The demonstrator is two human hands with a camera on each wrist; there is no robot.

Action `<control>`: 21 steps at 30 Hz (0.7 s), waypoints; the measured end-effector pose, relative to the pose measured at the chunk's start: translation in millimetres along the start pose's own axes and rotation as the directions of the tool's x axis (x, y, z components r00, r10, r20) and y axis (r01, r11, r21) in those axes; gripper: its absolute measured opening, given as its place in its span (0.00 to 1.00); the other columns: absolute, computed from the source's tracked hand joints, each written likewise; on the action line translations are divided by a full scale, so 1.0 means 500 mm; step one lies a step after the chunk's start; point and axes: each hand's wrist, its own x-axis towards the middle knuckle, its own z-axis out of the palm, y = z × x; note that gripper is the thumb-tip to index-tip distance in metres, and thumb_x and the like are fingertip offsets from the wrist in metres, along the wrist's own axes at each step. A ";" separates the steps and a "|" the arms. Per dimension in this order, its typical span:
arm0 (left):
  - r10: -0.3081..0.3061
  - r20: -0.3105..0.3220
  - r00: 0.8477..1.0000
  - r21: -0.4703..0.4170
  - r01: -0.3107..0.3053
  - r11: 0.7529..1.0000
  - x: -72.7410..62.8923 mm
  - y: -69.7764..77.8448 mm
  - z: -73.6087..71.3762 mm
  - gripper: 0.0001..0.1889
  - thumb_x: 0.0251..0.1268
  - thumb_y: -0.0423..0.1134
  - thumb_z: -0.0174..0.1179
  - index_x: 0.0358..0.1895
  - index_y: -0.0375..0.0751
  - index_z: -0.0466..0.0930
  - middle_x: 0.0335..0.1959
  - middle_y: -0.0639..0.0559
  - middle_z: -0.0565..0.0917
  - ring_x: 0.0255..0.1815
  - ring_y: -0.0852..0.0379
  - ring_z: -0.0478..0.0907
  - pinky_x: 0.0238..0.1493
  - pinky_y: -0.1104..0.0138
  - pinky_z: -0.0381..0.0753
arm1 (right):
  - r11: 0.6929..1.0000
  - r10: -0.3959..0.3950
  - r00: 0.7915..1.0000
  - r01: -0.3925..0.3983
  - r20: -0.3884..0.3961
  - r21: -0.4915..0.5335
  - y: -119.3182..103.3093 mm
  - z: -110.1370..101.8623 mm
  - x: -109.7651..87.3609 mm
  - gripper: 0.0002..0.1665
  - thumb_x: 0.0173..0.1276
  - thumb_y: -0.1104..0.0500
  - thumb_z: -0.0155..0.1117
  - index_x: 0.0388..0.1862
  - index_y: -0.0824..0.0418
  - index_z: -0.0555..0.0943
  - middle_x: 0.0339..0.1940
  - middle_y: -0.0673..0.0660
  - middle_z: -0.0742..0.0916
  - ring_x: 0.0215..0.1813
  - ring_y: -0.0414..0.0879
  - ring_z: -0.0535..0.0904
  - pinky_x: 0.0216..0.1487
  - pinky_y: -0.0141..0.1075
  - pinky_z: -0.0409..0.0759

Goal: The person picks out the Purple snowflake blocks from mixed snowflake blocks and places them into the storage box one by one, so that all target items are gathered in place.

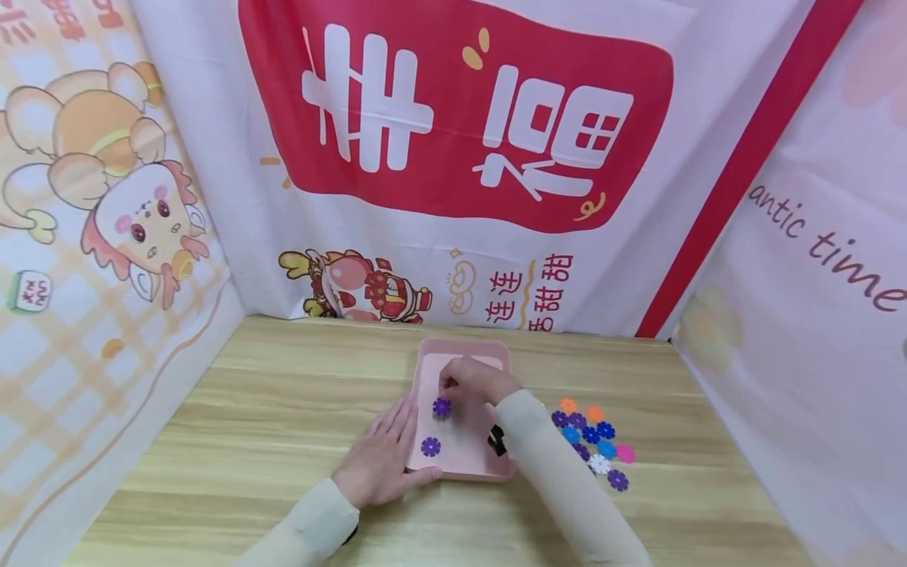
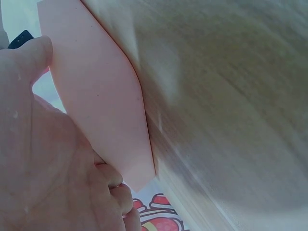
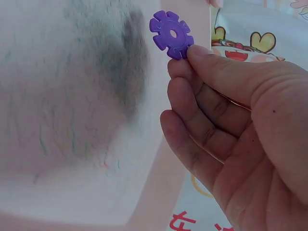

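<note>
A shallow pink tray (image 1: 464, 472) stands on the wooden table. Over its far half, my right hand (image 1: 478, 379) pinches a purple notched plastic disc (image 3: 173, 33) by the edge, between thumb and fingertips; the other fingers are bent in the right wrist view. A second purple disc (image 1: 430, 446) lies in the near left part of the tray. My left hand (image 1: 379, 461) rests at the tray's left side, with its fingers stretched along the wall and the thumb (image 1: 423, 477) at the near left corner. The pink wall (image 2: 103, 101) fills much of the left wrist view.
Right of the tray, several notched discs lie loosely grouped, among them an orange one (image 1: 594, 413), a pink one (image 1: 625, 453) and a white one (image 1: 599, 465). My right forearm (image 1: 560, 480) partly covers them. A printed cloth (image 1: 453, 228) hangs behind the wooden table (image 1: 283, 417).
</note>
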 end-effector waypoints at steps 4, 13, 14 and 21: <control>0.007 -0.003 1.000 0.015 -0.007 1.000 0.000 -0.002 -0.001 0.57 0.73 0.75 0.51 0.83 0.26 0.51 0.88 0.33 0.49 0.88 0.35 0.50 0.88 0.45 0.56 | 0.998 -0.007 1.000 0.007 0.004 -0.064 -0.005 0.014 0.010 0.07 0.76 0.57 0.69 0.36 0.55 0.89 0.32 0.46 0.90 0.34 0.35 0.80 0.45 0.27 0.83; 0.018 -0.010 1.000 0.038 -0.018 0.999 -0.001 -0.003 0.002 0.58 0.72 0.76 0.50 0.83 0.26 0.52 0.87 0.32 0.50 0.88 0.34 0.51 0.87 0.45 0.56 | 0.998 0.008 1.000 -0.007 0.013 -0.068 -0.005 0.042 0.019 0.09 0.78 0.55 0.68 0.36 0.53 0.89 0.31 0.46 0.90 0.32 0.35 0.82 0.40 0.25 0.83; 0.019 -0.007 1.000 0.042 -0.018 0.999 -0.001 -0.003 0.001 0.58 0.72 0.77 0.49 0.83 0.26 0.52 0.87 0.32 0.50 0.88 0.34 0.51 0.87 0.46 0.56 | 0.998 0.011 1.000 -0.010 0.013 -0.067 -0.006 0.044 0.019 0.09 0.78 0.55 0.68 0.36 0.53 0.89 0.31 0.46 0.90 0.32 0.35 0.82 0.40 0.25 0.83; 0.015 0.000 1.000 0.027 -0.015 1.000 -0.001 -0.002 -0.004 0.58 0.72 0.76 0.49 0.83 0.26 0.52 0.87 0.32 0.50 0.88 0.35 0.51 0.88 0.46 0.56 | 0.998 0.045 0.999 -0.044 0.010 -0.047 -0.015 0.046 0.020 0.09 0.79 0.54 0.67 0.38 0.53 0.90 0.33 0.47 0.91 0.32 0.35 0.82 0.41 0.26 0.83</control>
